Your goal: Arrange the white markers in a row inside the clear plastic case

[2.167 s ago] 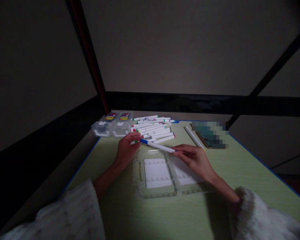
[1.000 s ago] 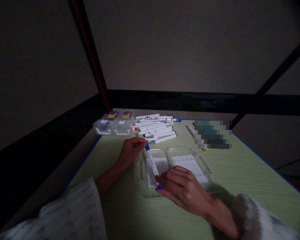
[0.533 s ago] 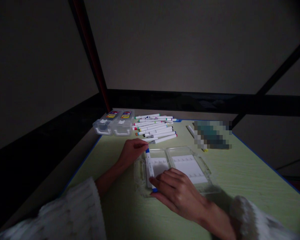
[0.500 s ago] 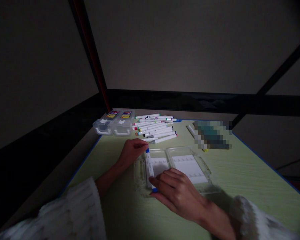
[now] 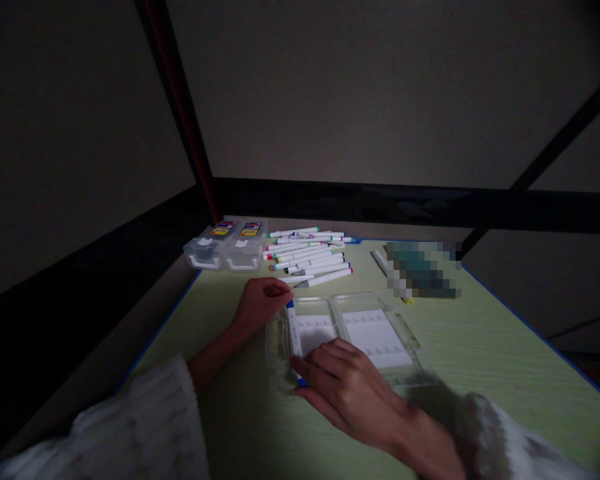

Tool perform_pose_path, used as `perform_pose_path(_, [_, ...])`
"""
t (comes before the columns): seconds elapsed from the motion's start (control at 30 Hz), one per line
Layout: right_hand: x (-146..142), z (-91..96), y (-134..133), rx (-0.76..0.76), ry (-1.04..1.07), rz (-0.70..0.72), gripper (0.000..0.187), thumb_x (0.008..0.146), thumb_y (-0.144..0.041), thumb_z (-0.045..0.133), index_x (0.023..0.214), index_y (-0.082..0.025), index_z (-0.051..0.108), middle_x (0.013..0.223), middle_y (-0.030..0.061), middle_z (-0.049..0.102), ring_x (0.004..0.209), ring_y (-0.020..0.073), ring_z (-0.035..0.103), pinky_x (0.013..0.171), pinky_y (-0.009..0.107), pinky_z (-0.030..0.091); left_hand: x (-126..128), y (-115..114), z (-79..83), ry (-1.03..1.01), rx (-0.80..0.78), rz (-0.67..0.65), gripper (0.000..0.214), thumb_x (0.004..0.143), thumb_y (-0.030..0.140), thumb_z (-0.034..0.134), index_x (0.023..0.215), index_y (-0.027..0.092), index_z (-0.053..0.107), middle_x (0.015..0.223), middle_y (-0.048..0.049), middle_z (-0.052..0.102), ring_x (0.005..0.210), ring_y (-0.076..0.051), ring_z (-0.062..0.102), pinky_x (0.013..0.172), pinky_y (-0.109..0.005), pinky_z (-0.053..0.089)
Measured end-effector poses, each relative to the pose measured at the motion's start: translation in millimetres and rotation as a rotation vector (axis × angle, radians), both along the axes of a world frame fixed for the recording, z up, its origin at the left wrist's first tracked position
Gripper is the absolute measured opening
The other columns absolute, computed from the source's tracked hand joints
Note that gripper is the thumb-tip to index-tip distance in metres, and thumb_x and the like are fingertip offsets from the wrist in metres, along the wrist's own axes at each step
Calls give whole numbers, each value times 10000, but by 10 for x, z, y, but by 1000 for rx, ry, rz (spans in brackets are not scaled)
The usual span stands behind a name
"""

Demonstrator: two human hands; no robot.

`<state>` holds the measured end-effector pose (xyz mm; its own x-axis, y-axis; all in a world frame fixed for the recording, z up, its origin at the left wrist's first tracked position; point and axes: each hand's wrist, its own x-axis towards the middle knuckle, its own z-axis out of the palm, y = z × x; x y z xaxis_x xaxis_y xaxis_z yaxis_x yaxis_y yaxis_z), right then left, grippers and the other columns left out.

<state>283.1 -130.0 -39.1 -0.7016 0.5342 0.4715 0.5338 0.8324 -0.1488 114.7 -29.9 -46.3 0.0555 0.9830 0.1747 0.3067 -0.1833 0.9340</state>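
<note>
Head view: open clear case on the table, taken as landmark. Blue-ended marker lies lengthwise over the case's left edge, beside the notched white insert; whether it touches the case floor, cannot tell. Left hand pinches its far end, fingertips closed together; right hand grips its near end, fingers curled over — a two-ended hold, presumably to keep it parallel to that edge. Case lies unfolded, probably so both inserts stay reachable. Loose markers lie beyond the case; clear boxes beyond and left, likely parked aside.
</note>
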Motion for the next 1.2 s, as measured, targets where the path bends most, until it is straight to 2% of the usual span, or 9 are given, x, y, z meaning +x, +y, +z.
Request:
perform_pose_path(0.57, [-52,5,-41,-70,-21,-26,167,834,-243,484,928,-151,586,715,27,599,705,171,531,747,322,347,49,-68,28,259,175,36,88,590,129,547,571,131,633,537,-2,629,508,-113,569,498,-188,438])
perform_pose_path(0.77, [-63,17,-37,-99,-31,-16,176,837,-254,481,919,-153,600,695,25,590,703,171,524,729,313,352,38,-70,7,349,242,14,96,592,121,535,556,135,623,522,5,602,494,-99,528,495,-189,410])
perform_pose_path(0.93, [-68,26,-40,-105,-36,-10,206,851,-262,467,970,-156,597,716,26,600,721,170,531,744,315,355,28,-53,-32,362,246,-3,97,601,124,532,562,134,620,532,10,598,500,-90,518,496,-182,396])
perform_pose_path(1.2, [-58,31,-44,-116,-63,3,214,856,-267,469,991,-153,590,733,34,605,743,179,535,746,320,373,28,-59,-9,410,242,-4,93,594,115,526,544,133,602,504,18,569,477,-83,486,475,-179,370])
